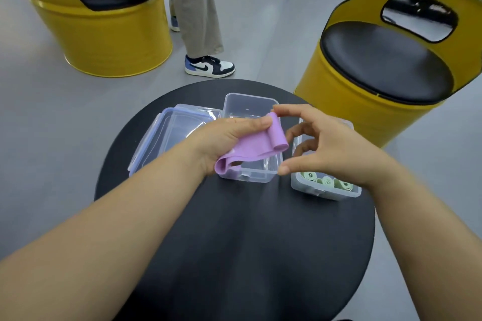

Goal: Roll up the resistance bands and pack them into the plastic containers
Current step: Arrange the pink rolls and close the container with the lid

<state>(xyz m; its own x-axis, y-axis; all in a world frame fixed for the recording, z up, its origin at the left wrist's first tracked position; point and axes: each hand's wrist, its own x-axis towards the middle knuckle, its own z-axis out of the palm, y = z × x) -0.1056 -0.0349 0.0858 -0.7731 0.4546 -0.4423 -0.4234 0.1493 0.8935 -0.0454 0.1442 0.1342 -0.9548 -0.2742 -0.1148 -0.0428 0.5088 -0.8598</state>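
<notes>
A purple resistance band (pixel 257 144) is held above a clear plastic container (pixel 245 108) in the middle of the round black table (pixel 234 242). My left hand (pixel 227 138) grips the flat part of the band. Its far end is curled into a small roll, which the thumb and forefinger of my right hand (pixel 323 143) pinch at the top. A second clear container (pixel 326 191) stands to the right, under my right hand, with several rolled green bands (pixel 327 181) inside.
Two container lids (pixel 167 135) lie stacked at the table's left. A yellow barrel seat (pixel 386 65) stands behind the table on the right. Another yellow seat (pixel 104 34) at the back left holds a seated person, whose shoe (pixel 208 66) rests near the table.
</notes>
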